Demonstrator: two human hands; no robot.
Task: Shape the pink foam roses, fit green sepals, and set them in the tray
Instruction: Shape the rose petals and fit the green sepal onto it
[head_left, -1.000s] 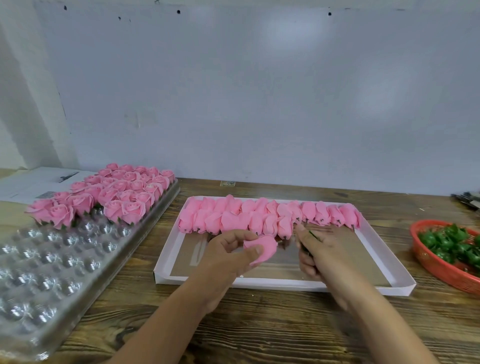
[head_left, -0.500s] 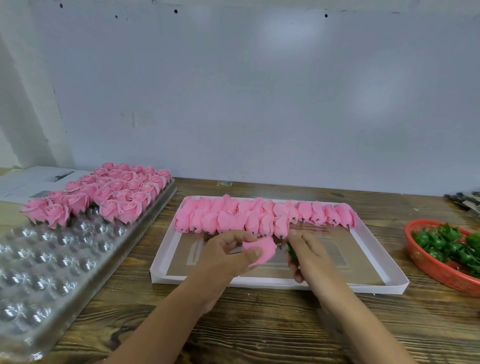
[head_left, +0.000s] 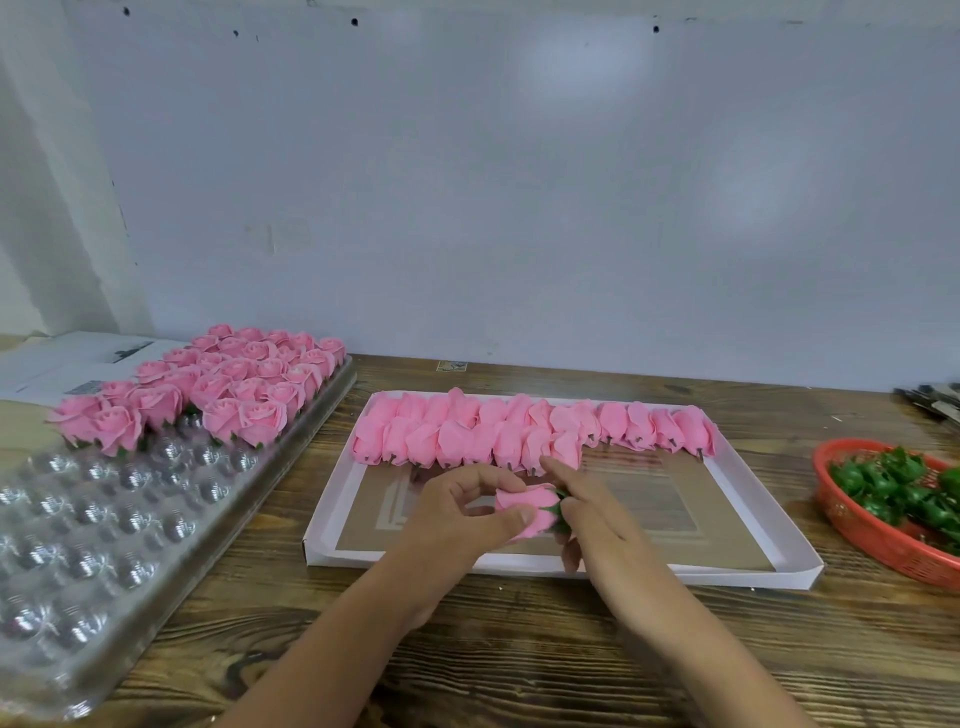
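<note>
Above the front of the white box lid, my left hand grips a closed pink foam rose between thumb and fingers. My right hand pinches a green sepal against the rose's base; most of the sepal is hidden by my fingers. Several unshaped pink buds lie in rows along the far side of the lid. The clear plastic tray at the left holds several finished roses in its far cups.
A red basket with several green sepals sits at the right edge of the wooden table. Papers lie at the back left, dark tools at the back right. A white wall stands behind.
My right hand has brought the green sepal left until it meets the base of the rose in my left hand. The rose has turned slightly in my left fingers.
</note>
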